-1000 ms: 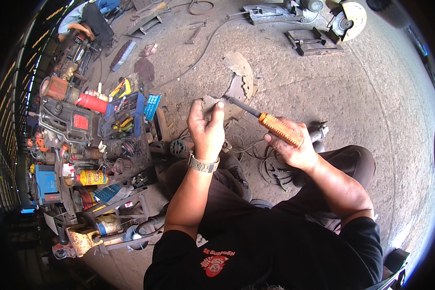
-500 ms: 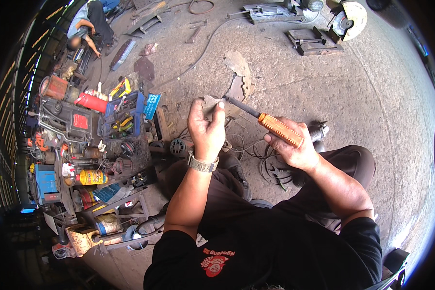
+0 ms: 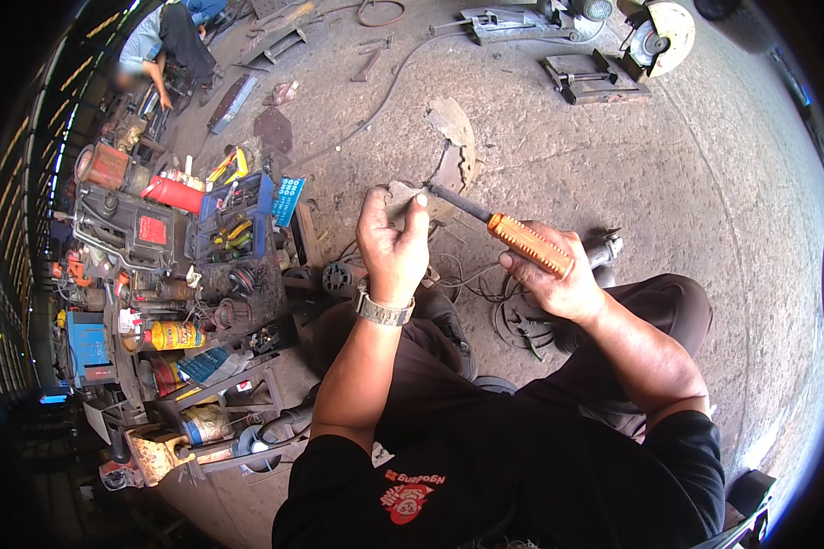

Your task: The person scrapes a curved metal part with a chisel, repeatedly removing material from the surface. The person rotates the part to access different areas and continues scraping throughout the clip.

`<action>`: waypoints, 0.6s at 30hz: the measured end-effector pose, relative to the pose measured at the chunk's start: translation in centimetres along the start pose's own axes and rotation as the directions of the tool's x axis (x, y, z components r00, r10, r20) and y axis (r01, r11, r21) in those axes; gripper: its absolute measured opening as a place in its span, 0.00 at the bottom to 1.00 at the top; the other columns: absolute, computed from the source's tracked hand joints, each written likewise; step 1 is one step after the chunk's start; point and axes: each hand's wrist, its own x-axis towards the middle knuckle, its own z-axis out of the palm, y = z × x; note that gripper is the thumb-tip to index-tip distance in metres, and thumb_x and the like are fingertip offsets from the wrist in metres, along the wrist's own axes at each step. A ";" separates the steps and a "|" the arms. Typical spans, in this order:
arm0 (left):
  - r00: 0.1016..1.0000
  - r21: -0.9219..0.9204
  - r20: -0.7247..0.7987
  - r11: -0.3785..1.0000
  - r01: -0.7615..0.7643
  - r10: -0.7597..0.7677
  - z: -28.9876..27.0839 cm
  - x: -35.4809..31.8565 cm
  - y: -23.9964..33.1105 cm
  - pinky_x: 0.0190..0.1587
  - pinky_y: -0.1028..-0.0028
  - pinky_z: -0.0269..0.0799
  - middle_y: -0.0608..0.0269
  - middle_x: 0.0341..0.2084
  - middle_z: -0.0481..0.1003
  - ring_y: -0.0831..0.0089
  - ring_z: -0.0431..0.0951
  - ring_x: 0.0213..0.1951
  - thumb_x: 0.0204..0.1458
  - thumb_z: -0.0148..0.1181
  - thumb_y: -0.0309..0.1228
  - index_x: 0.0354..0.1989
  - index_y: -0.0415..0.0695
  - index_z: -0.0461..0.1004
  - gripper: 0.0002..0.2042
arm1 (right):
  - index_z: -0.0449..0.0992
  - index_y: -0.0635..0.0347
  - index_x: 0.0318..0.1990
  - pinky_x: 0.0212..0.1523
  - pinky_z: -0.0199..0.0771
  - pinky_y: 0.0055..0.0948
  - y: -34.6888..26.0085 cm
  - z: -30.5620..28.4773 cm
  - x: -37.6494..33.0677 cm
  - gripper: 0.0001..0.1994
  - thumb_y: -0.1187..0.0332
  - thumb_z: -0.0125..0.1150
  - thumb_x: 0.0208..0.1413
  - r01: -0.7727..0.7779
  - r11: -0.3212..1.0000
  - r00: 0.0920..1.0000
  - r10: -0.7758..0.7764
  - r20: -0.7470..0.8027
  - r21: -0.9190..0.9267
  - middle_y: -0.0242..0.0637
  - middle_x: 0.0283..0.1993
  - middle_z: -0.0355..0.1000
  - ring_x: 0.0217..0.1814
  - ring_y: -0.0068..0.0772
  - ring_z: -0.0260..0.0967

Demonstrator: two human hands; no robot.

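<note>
Nothing has shifted: hands [image 3: 394,242] hold screwdriver [image 3: 508,233] above cluttered toolbox [image 3: 233,220].

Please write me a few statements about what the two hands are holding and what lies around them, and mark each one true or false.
1. The right hand grips an orange-handled screwdriver. True.
2. The left hand is empty. False: its fingers hold a small flat grey metal piece.
3. The screwdriver's dark shaft points toward the metal piece. True.
4. The left wrist is bare. False: it wears a silver metal wristwatch.
5. An open blue toolbox lies on the person's left. True.
6. The red cylinder stands on the person's right. False: it lies on the left, beside the toolbox.
</note>
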 end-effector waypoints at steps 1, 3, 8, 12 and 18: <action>1.000 0.009 0.002 1.000 -0.005 0.005 0.0 0.0 0.0 0.37 0.81 0.67 0.73 0.32 0.76 0.86 0.70 0.33 0.61 0.60 0.20 0.38 0.41 0.72 0.03 | 0.76 0.65 0.46 0.28 0.69 0.31 0.0 0.0 0.0 0.12 0.69 0.69 0.59 -0.007 1.000 1.000 0.007 0.002 -0.007 0.37 0.26 0.70 0.24 0.31 0.68; 1.000 0.026 0.007 1.000 -0.016 0.016 -0.1 0.1 0.0 0.37 0.81 0.68 0.72 0.32 0.76 0.86 0.71 0.33 0.61 0.60 0.20 0.38 0.41 0.72 0.03 | 0.76 0.64 0.46 0.28 0.69 0.30 -0.2 -0.1 -0.1 0.12 0.69 0.69 0.59 -0.052 0.998 0.999 0.052 0.008 0.023 0.36 0.25 0.70 0.24 0.28 0.68; 1.000 -0.008 0.006 1.000 0.012 -0.012 -0.1 0.1 0.3 0.37 0.81 0.67 0.72 0.32 0.76 0.86 0.71 0.33 0.60 0.60 0.20 0.38 0.41 0.72 0.03 | 0.77 0.65 0.47 0.29 0.70 0.29 -0.7 -0.4 -0.2 0.12 0.70 0.69 0.58 -0.110 0.988 0.994 0.111 -0.011 0.105 0.35 0.25 0.72 0.26 0.25 0.69; 0.999 -0.027 -0.007 0.999 0.033 -0.033 -0.1 0.1 0.2 0.37 0.81 0.67 0.73 0.32 0.75 0.86 0.70 0.33 0.60 0.60 0.20 0.38 0.41 0.72 0.04 | 0.77 0.67 0.48 0.34 0.75 0.31 -0.7 -0.6 -0.1 0.14 0.72 0.70 0.57 -0.084 0.993 0.996 0.082 0.028 0.078 0.41 0.28 0.75 0.30 0.31 0.76; 1.000 0.009 -0.010 1.000 0.016 -0.016 0.1 0.2 0.5 0.36 0.81 0.67 0.73 0.31 0.75 0.87 0.70 0.33 0.60 0.60 0.20 0.37 0.41 0.71 0.04 | 0.77 0.66 0.47 0.30 0.71 0.30 -0.3 -0.2 -0.2 0.13 0.71 0.70 0.57 -0.017 1.000 1.000 0.017 -0.015 0.024 0.39 0.29 0.72 0.26 0.31 0.71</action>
